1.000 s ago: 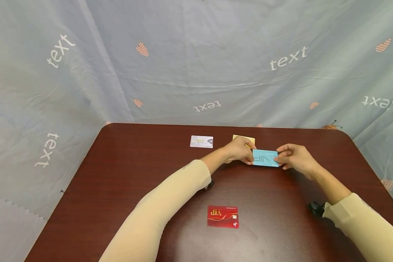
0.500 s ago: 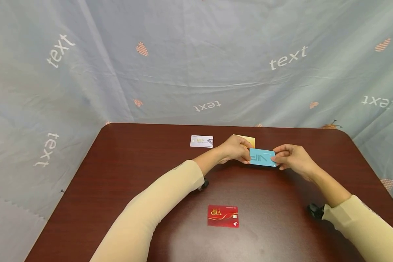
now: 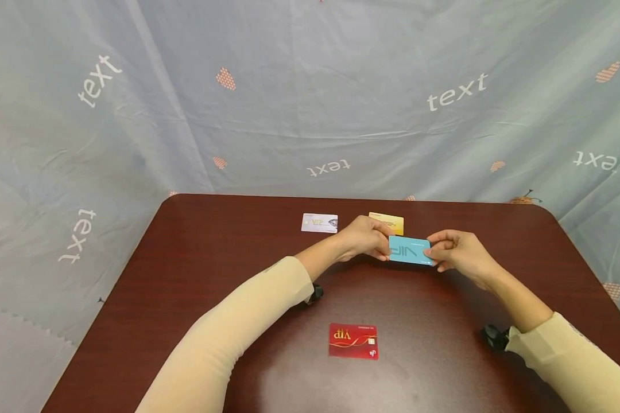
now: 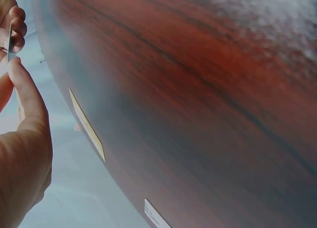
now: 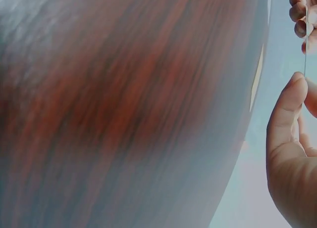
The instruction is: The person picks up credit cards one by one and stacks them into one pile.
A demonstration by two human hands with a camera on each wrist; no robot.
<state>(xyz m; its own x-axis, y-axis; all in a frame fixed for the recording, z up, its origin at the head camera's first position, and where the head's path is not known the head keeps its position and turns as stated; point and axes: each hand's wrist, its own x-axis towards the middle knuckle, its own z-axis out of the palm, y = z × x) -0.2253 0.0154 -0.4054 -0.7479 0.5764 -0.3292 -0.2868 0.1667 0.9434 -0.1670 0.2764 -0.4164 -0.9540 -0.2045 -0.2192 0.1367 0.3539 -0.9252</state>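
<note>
A light blue VIP card (image 3: 409,250) is held up above the table, its printed face toward the head camera. My left hand (image 3: 364,238) pinches its left end between thumb and fingers. At the opposite end my right hand (image 3: 461,254) pinches it, thumb in front and fingers behind. In the left wrist view the card (image 4: 10,42) shows edge-on as a thin strip, and the right wrist view also has the card (image 5: 306,50) edge-on. Just behind the left hand lies a yellow card (image 3: 390,222), partly covered by that hand.
A white VIP card (image 3: 320,223) lies near the far edge, left of the yellow one. Closer to me a red VIP card (image 3: 353,341) lies flat on the dark brown table (image 3: 212,275). A grey-blue printed curtain (image 3: 268,115) hangs behind the table.
Both hands have shifted slightly left with the blue card between them. More of the yellow card now shows. The red and white cards have stayed put.
</note>
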